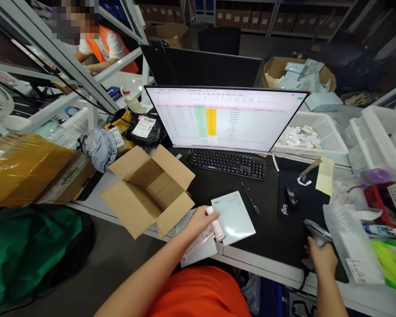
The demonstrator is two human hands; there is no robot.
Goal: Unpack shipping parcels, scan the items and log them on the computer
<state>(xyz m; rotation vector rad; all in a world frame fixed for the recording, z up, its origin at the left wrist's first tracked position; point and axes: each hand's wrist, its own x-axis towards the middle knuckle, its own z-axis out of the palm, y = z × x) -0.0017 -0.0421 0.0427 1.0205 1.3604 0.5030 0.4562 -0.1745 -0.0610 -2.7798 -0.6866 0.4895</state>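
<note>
The small pinkish tube (217, 226) is resting against a pale flat packet (236, 215) near the desk's front edge, the left hand (198, 222) clasping its top. The right hand (321, 259) is gripping a handheld scanner (315, 233). An open cardboard box (148, 189) is sitting just left.
</note>
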